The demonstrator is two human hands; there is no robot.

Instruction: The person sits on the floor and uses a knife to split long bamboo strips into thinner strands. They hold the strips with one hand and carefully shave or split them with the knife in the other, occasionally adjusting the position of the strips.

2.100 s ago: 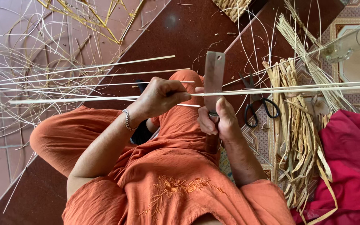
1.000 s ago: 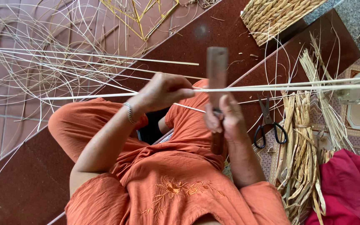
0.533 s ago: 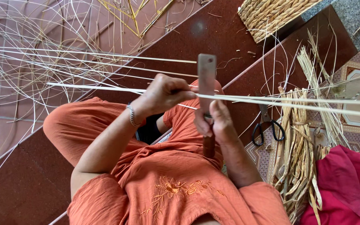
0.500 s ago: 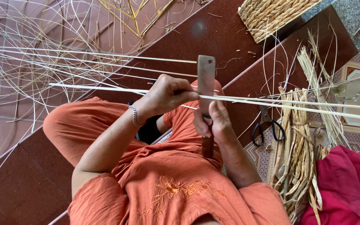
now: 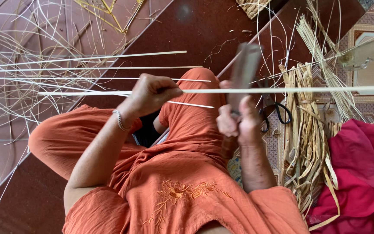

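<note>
Sitting cross-legged in orange clothing, a person is seen from above with both hands raised over the lap. A long pale strip (image 5: pixel 282 90) is held level, its long axis running left to right across the whole view; one end points far left over the floor, the other passes out of view at the right edge.

The left hand (image 5: pixel 152 93) is clenched on the strip, fingers curled over it. The right hand (image 5: pixel 236 121) is closed round the handle of a knife (image 5: pixel 244 71), whose flat blade stands upright and points away from the body. The strip is seen crossing the blade flat, just above the right hand's fingers; whether the edge is in the strip cannot be told, as the blade is blurred.

From the left hand's grasp, the greater length of strip lies to the right, through the knife. The right hand is nearer that free length; the left hand is nearer the short left end.

More strips (image 5: pixel 83 69) are scattered on the floor at the left. Scissors (image 5: pixel 278 110) lie just right of the knife, beside a bundle (image 5: pixel 304 130) of dried fibre. A red cloth (image 5: pixel 362 173) lies near right, and a woven basket (image 5: pixel 254 5) is cut off by the far edge.
</note>
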